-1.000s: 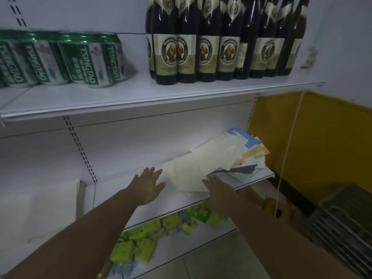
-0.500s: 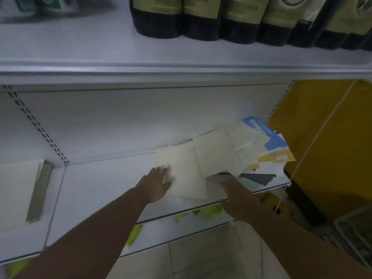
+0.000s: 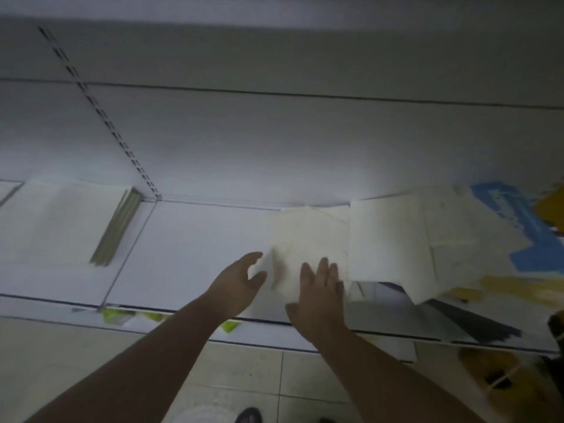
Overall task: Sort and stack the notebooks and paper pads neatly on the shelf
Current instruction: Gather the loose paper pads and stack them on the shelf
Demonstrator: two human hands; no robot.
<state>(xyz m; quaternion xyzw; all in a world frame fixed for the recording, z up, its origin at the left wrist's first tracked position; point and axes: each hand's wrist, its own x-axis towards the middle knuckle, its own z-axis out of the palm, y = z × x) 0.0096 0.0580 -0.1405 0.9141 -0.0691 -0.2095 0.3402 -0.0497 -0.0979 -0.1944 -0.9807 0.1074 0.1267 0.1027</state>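
Fingers of the left hand [image 3: 236, 285] pinch the left edge of the cream pad [image 3: 305, 239] lying on the shelf [image 3: 189, 239] at the centre of the frame, and the right hand [image 3: 320, 294] lies flat on it, fingers straight. Best to draw that pad clear of the loose pile [image 3: 393, 248] at right in one flat slide, then square its edges against the neat stack [image 3: 61, 221] at far left.
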